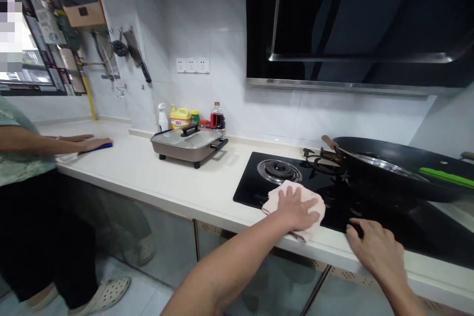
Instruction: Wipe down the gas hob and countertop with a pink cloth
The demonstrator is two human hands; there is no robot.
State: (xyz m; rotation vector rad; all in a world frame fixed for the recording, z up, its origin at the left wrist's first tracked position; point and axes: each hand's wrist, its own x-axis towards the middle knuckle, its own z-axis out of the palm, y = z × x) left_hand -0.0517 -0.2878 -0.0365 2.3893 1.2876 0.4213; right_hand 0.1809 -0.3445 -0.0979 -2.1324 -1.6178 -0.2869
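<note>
My left hand (296,208) lies flat with fingers spread on a pale pink cloth (273,198). That cloth covers the front-left part of the black glass gas hob (247,185) and overlaps the counter edge. Just behind it is the left burner (280,171), with no pan support on it. My right hand (377,247) rests at the hob's front edge, thumb and fingers apart, nothing visible in it. A pan support (320,163) sits beside a large black wok (385,177) on the right. Inside the wok are a shiny metal piece and a green handle (446,176).
An electric pan with a glass lid (188,145) stands on the white counter (163,177), bottles (217,119) behind it. At left, another person's hands (94,144) press a blue cloth (105,146) on the counter. A cleaver (137,54) hangs on the wall. The range hood (351,24) overhangs the hob.
</note>
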